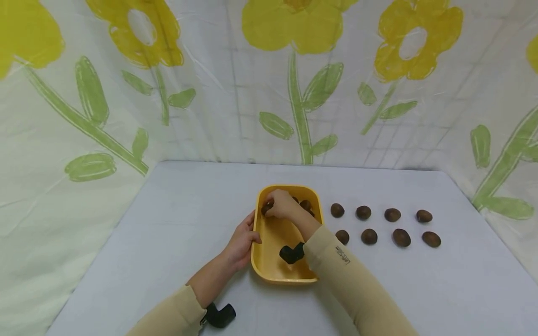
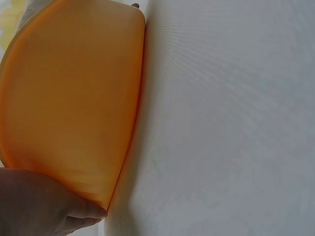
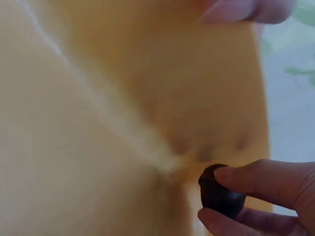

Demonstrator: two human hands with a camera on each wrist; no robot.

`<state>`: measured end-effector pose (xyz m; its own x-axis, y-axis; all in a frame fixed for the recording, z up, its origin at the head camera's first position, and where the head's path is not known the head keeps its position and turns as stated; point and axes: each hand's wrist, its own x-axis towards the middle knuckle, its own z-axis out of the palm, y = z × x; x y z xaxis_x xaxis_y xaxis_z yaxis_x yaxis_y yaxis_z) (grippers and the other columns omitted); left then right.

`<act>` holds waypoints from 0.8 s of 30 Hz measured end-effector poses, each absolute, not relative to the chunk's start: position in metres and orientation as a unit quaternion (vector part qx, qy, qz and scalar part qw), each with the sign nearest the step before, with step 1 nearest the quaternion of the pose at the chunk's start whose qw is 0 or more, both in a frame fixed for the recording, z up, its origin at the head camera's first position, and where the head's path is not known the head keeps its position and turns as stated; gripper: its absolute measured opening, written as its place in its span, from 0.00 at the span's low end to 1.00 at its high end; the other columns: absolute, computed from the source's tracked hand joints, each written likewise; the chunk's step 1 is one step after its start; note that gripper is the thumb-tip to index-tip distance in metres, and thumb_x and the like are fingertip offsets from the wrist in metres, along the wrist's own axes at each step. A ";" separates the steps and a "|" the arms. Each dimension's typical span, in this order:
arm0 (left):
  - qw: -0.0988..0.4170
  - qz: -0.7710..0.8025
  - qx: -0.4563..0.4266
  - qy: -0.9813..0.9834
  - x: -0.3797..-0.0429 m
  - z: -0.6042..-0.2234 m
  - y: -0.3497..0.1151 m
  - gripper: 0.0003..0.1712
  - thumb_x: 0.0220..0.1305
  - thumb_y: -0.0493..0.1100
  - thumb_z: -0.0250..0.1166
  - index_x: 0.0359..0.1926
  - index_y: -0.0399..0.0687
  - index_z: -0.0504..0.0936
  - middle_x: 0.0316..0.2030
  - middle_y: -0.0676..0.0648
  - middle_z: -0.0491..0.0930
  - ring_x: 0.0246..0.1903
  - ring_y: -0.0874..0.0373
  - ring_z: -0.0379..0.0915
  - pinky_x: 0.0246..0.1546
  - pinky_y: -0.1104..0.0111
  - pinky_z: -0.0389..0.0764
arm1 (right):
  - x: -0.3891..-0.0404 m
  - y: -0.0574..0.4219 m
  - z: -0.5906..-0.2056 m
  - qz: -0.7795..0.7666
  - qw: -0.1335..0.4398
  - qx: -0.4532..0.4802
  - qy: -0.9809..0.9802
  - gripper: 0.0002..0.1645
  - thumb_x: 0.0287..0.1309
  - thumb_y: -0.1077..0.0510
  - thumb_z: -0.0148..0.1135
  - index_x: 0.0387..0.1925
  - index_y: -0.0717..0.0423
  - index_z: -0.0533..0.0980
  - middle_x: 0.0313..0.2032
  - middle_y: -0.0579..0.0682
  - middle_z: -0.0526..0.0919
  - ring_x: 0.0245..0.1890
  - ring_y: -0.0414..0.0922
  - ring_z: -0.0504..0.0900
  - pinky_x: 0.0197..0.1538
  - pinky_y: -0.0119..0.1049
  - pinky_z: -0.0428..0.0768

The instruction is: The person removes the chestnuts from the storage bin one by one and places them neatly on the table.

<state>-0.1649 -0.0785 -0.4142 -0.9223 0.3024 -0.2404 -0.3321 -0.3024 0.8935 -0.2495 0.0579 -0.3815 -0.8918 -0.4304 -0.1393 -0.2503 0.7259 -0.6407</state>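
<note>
A yellow plastic bin (image 1: 273, 275) stands on the white table. My left hand (image 1: 240, 242) grips its left side, thumb over the rim and fingers along the outside wall; in the left wrist view those fingers (image 2: 86, 209) lie at the wall's lower edge. Inside the bin, toward the far left corner, my right hand (image 1: 282, 204) pinches a dark brown chestnut (image 3: 221, 194) between thumb and fingers. It is held close to the bin's wall. A few more chestnuts (image 1: 306, 205) lie at the far right of the bin, partly hidden by my right hand.
To the right of the bin, several chestnuts (image 1: 392, 215) are laid out in two rows on the table (image 1: 189, 200). A white curtain (image 1: 218, 93) with yellow flowers hangs behind it. Black wrist cameras (image 1: 221, 316) sit on both wrists.
</note>
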 end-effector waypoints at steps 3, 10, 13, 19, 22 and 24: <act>0.195 0.803 -0.021 0.563 -0.165 -0.414 -0.078 0.51 0.45 0.20 0.40 0.73 0.46 0.42 0.73 0.45 0.44 0.71 0.49 0.45 0.69 0.56 0.52 | -0.247 0.064 -0.375 -0.342 0.140 -0.187 0.910 0.17 0.48 0.64 0.66 0.44 0.58 0.81 0.42 0.53 0.84 0.40 0.46 0.80 0.43 0.35 0.80; 0.194 0.806 -0.021 0.559 -0.164 -0.413 -0.078 0.51 0.45 0.20 0.40 0.73 0.45 0.42 0.73 0.45 0.44 0.71 0.48 0.45 0.69 0.55 0.51 | -0.242 0.081 -0.362 -0.403 0.153 -0.171 0.886 0.16 0.49 0.61 0.65 0.44 0.53 0.81 0.44 0.50 0.83 0.43 0.45 0.80 0.45 0.37 0.80; 0.193 0.809 -0.017 0.555 -0.164 -0.413 -0.078 0.51 0.45 0.20 0.40 0.73 0.45 0.41 0.73 0.45 0.43 0.71 0.48 0.45 0.69 0.54 0.51 | -0.239 0.090 -0.356 -0.425 0.158 -0.166 0.876 0.18 0.50 0.58 0.65 0.46 0.52 0.80 0.46 0.49 0.81 0.43 0.46 0.81 0.44 0.37 0.80; 0.190 0.809 -0.021 0.556 -0.164 -0.413 -0.078 0.50 0.46 0.20 0.40 0.73 0.45 0.42 0.73 0.46 0.44 0.71 0.49 0.45 0.69 0.55 0.52 | -0.229 0.115 -0.343 -0.458 0.132 -0.150 0.866 0.22 0.51 0.55 0.66 0.50 0.54 0.78 0.49 0.53 0.80 0.48 0.50 0.81 0.45 0.39 0.81; 0.189 0.810 -0.022 0.554 -0.164 -0.413 -0.077 0.50 0.45 0.20 0.40 0.73 0.45 0.42 0.73 0.45 0.43 0.71 0.49 0.44 0.69 0.55 0.51 | -0.224 0.130 -0.338 -0.459 0.114 -0.140 0.870 0.23 0.51 0.54 0.66 0.51 0.54 0.78 0.49 0.54 0.80 0.49 0.51 0.80 0.45 0.40 0.81; 0.188 0.811 -0.023 0.554 -0.165 -0.413 -0.077 0.50 0.45 0.20 0.40 0.73 0.45 0.42 0.73 0.46 0.43 0.71 0.49 0.44 0.70 0.55 0.50 | -0.221 0.141 -0.335 -0.455 0.105 -0.137 0.873 0.23 0.51 0.54 0.65 0.51 0.55 0.77 0.49 0.55 0.80 0.50 0.52 0.79 0.45 0.41 0.80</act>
<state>-0.1650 -0.0766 -0.4132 -0.9284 0.2788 -0.2456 -0.3303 -0.3165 0.8892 -0.2208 0.1406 -0.3348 -0.9401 -0.3357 -0.0586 -0.1442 0.5477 -0.8241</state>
